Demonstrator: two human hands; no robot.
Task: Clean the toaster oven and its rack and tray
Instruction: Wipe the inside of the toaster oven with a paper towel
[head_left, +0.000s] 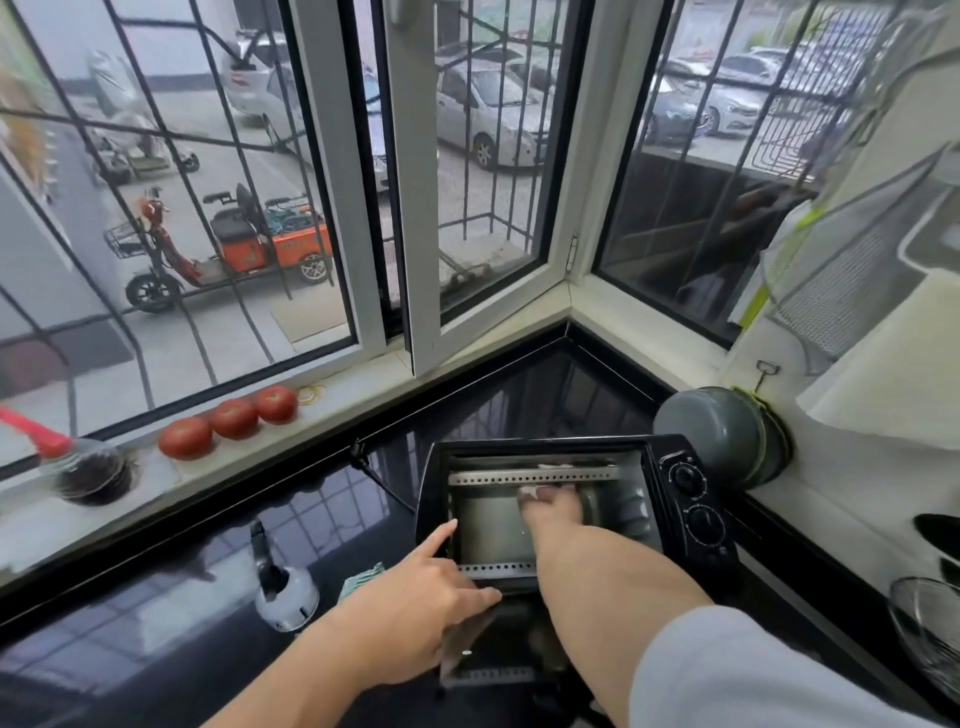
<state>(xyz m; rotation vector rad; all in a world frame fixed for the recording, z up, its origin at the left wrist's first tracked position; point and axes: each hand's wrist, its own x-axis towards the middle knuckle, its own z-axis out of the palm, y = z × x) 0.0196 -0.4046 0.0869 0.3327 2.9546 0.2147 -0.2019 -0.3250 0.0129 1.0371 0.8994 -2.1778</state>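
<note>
A black toaster oven (696, 499) stands on the dark counter with its glass door (483, 654) folded down toward me. My right hand (550, 506) reaches deep into the oven's metal cavity and presses a pale cloth (530, 491) against the back wall; its fingers are mostly hidden. My left hand (426, 597) rests on the oven's lower left front edge, its index finger stretched out along the frame. No rack or tray can be made out inside.
A folded green cloth (363, 579) and a small kettle (285, 597) sit on the counter left of the oven. Three tomatoes (234, 418) and a brush (88, 475) lie on the window sill. A grey pot (727, 436) hangs behind the oven; a wire strainer (930, 634) sits at the right.
</note>
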